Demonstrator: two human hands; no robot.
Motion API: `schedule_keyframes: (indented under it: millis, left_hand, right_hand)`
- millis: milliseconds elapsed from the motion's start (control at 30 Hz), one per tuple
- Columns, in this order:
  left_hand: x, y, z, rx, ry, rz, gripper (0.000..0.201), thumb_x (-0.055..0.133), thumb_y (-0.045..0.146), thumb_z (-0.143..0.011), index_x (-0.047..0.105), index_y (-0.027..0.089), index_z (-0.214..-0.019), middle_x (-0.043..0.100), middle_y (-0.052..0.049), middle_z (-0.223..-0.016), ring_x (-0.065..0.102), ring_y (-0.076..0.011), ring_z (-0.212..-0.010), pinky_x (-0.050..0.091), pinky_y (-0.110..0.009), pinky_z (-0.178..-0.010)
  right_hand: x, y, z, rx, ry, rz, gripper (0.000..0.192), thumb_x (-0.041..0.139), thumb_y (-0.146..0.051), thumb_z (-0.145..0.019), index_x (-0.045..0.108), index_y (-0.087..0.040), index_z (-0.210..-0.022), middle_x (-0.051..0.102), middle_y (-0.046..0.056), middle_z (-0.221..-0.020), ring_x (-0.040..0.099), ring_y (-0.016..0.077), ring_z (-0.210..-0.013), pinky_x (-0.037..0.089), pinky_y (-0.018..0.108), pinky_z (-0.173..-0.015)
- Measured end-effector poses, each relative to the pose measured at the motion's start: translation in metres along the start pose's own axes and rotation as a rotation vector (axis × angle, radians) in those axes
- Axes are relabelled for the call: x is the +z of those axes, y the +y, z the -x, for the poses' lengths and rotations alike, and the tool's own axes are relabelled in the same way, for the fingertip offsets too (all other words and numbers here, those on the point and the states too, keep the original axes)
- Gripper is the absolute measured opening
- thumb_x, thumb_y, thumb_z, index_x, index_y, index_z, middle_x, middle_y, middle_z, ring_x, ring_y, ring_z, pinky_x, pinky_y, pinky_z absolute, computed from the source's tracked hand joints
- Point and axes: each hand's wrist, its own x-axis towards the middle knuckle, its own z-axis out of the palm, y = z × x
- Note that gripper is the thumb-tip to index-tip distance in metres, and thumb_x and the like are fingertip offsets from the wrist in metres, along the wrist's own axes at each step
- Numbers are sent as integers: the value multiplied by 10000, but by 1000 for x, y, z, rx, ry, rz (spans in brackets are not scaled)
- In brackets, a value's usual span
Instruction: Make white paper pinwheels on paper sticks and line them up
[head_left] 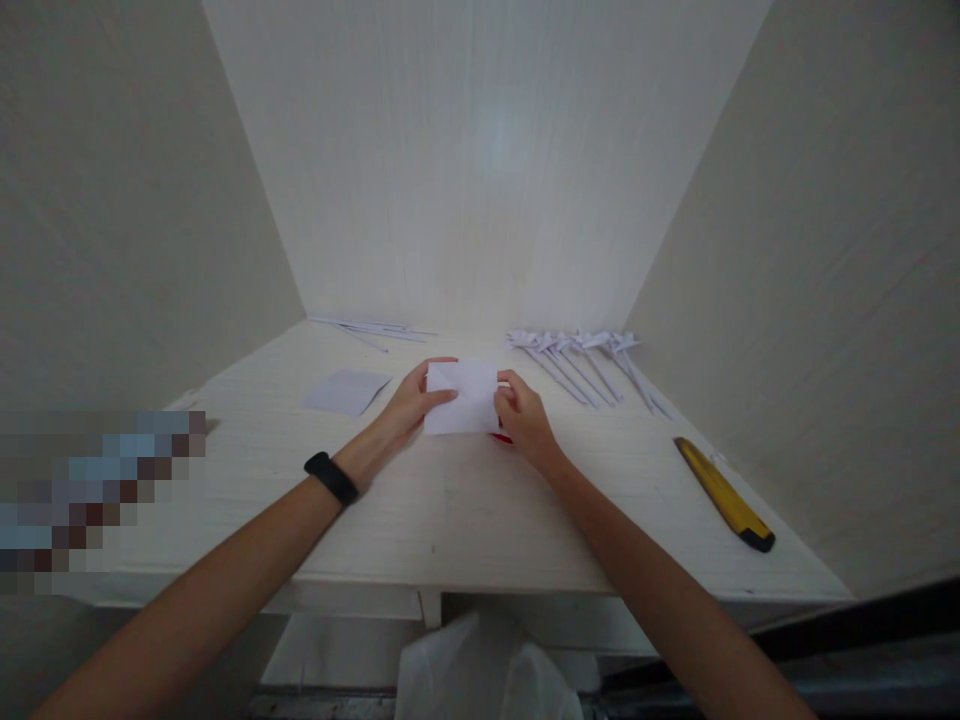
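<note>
A small white sheet of paper (466, 398) lies at the middle of the white table (450, 520), held from both sides. My left hand (412, 400) grips its left edge, thumb on top. My right hand (523, 415) pinches its right edge. A small red thing (502, 437) peeks out from under the paper beside my right hand. A black band (331, 478) sits on my left wrist.
Another white paper square (346, 391) lies to the left. Several folded white paper pieces on sticks (585, 362) lie at the back right. Thin paper strips (375, 330) rest at the back. A yellow and black utility knife (724, 493) lies at the right. White walls enclose three sides.
</note>
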Motion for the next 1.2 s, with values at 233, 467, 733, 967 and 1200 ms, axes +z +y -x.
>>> schedule_keyframes:
  millis: [233, 467, 733, 967, 1200]
  left_hand:
    - [9, 1, 6, 11, -64, -106, 587, 767, 107, -587, 559, 197, -1129, 662, -10, -898, 614, -156, -793, 490, -275, -703]
    - [13, 2, 10, -116, -76, -73, 457, 780, 159, -618, 603, 153, -1039, 715, -66, -904, 656, -189, -757, 515, -317, -708]
    - [12, 0, 10, -123, -79, -92, 380, 798, 208, -612, 667, 107, -954, 741, -95, -897, 676, -192, -741, 518, -334, -744]
    - [11, -1, 9, -64, -23, -142, 338, 799, 242, -611, 698, 131, -913, 750, -101, -917, 686, -225, -752, 520, -356, -731]
    - [10, -2, 8, -103, -5, -132, 320, 804, 258, -604, 724, 125, -885, 755, -105, -888, 686, -225, -728, 524, -360, -732]
  right_hand:
    - [4, 2, 1, -13, -2, 23, 193, 555, -340, -797, 598, -191, -912, 658, 34, -763, 578, 172, -654, 437, 282, -597]
    - [4, 1, 1, -50, 20, 22, 163, 552, -315, -802, 608, -202, -906, 667, 51, -809, 595, 205, -724, 461, 317, -637]
    - [4, 2, 1, -21, 42, -35, 155, 504, -339, -846, 588, -209, -860, 633, 25, -739, 574, 182, -677, 463, 301, -614]
    - [1, 2, -1, 28, 35, -115, 141, 516, -356, -842, 524, -225, -793, 578, -1, -646, 545, 161, -617, 435, 251, -527]
    - [0, 0, -2, 43, 25, -205, 160, 522, -360, -817, 462, -227, -753, 558, -11, -647, 532, 143, -594, 434, 234, -512]
